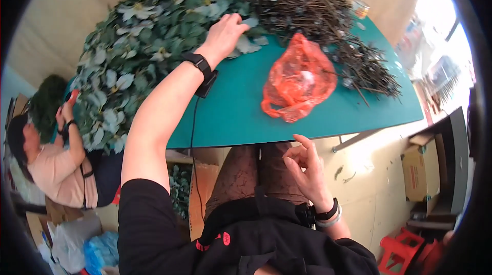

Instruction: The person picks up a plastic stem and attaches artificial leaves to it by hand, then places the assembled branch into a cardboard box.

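Observation:
My left hand (223, 34) reaches over the right edge of a large heap of grey-green leaf sprigs (154, 34). Its fingers are closed at a pale leaf sprig (250, 22), which they seem to pinch; the grip is partly hidden. More pale leaves (247, 45) lie on the table just beside the wrist. My right hand (307, 167) hovers in front of the table's near edge, above my lap. Its thumb and index finger are apart, the other fingers are loosely curled, and I see nothing in it. Nearest to it is a red plastic bag (300, 83), crumpled on the table.
Brown thin stems (302, 6) are piled at the back of the green table (230, 116), with a smaller bunch (366, 67) to the right. A cable (193, 136) hangs over the near edge. A co-worker (56, 167) sits at the left. A cardboard box (420, 169) and red stool (400, 249) stand right.

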`<state>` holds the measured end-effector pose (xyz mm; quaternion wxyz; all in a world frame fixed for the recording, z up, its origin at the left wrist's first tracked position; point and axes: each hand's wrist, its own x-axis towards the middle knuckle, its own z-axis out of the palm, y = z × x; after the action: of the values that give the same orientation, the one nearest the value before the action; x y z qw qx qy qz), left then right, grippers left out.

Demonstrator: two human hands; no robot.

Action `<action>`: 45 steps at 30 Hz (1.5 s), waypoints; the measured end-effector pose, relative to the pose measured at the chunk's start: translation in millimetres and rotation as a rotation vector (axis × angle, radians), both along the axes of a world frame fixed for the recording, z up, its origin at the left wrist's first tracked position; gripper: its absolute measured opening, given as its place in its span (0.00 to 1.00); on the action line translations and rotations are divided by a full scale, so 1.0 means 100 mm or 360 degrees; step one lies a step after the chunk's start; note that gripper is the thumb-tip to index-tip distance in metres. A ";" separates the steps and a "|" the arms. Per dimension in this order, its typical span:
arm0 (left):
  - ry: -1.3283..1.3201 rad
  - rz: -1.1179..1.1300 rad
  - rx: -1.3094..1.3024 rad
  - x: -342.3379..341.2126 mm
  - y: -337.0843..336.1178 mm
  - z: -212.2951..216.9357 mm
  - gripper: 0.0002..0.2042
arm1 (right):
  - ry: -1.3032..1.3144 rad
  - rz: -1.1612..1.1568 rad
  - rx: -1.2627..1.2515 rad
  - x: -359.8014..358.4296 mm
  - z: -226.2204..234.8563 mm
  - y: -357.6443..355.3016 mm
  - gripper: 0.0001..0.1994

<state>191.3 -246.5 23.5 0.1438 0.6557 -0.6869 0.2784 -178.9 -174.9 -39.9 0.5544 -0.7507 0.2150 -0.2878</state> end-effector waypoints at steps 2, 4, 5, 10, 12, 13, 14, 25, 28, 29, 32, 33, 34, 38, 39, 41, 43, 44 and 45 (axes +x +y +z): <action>-0.0167 0.0097 0.0064 0.04 -0.17 -0.10 0.11 | 0.0081 -0.0090 -0.0009 -0.18 0.01 -0.03 0.24; -0.0254 0.0210 0.0208 0.14 -0.20 -0.13 0.11 | 0.0121 -0.0195 -0.0027 -0.35 -0.02 -0.10 0.24; -0.0282 0.0289 0.0300 0.18 -0.19 -0.11 0.10 | 0.0141 -0.0219 -0.0033 -0.43 -0.05 -0.15 0.24; -0.0287 0.0166 0.0244 0.28 -0.19 -0.01 0.09 | 0.0270 -0.0365 -0.0172 -0.78 0.11 -0.52 0.22; -0.0161 0.0082 0.0117 0.29 -0.10 0.10 0.09 | 0.0325 -0.0430 -0.0418 -0.88 0.24 -0.78 0.19; -0.0031 0.0023 -0.0009 0.30 -0.04 0.17 0.08 | 0.0323 -0.0499 -0.0514 -0.90 0.33 -0.92 0.17; 0.0099 -0.0030 -0.0129 0.27 0.04 0.24 0.08 | 0.0322 -0.0561 -0.0606 -0.89 0.43 -1.05 0.14; 0.2378 0.0081 -0.0346 -0.72 1.40 0.29 0.08 | 0.0952 -0.0622 -0.1479 -0.66 0.30 -2.08 0.08; 0.2835 0.0058 -0.0377 -0.95 1.82 -0.04 0.09 | 0.0985 -0.0555 -0.1362 -0.64 0.31 -2.12 0.07; 0.2997 0.0044 -0.0448 -1.04 1.92 -0.17 0.09 | 0.0947 -0.0577 -0.1252 -0.66 0.41 -2.08 0.07; 0.3394 -0.0141 -0.0450 -1.33 2.07 -0.43 0.09 | 0.0884 -0.0600 -0.1042 -0.69 0.55 -1.97 0.07; 0.3417 -0.0142 -0.0461 -1.42 2.06 -0.48 0.09 | 0.0803 -0.0570 -0.0814 -0.70 0.56 -1.93 0.06; 0.3488 -0.0229 -0.0319 -1.51 2.05 -0.52 0.07 | 0.0724 -0.0541 -0.0587 -0.71 0.58 -1.88 0.06; 0.3515 -0.0465 0.0127 -1.77 1.95 -0.64 0.03 | 0.0374 -0.0324 -0.0085 -0.52 0.63 -1.42 0.06; 0.3474 -0.0531 0.0286 -1.82 1.90 -0.65 0.03 | 0.0284 -0.0268 0.0075 -0.47 0.59 -1.26 0.06; 0.3208 -0.0823 0.0243 -1.92 1.77 -0.59 0.02 | 0.0123 -0.0139 0.0405 -0.35 0.47 -0.90 0.07; 0.2858 -0.0832 0.0208 -1.94 1.69 -0.51 0.03 | -0.0020 0.0000 0.0718 -0.21 0.35 -0.55 0.08; 0.2885 -0.0798 0.0170 -1.98 1.67 -0.49 0.03 | -0.0090 0.0068 0.0862 -0.15 0.30 -0.39 0.08; 0.2774 -0.0805 0.0126 -2.02 1.64 -0.46 0.02 | -0.0062 0.0103 0.0874 -0.09 0.24 -0.27 0.08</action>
<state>-10.8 -82.1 -22.3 0.6467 0.4681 -0.4672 -0.3799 -188.2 -201.5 -16.3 0.7502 -0.5730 0.2501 -0.2152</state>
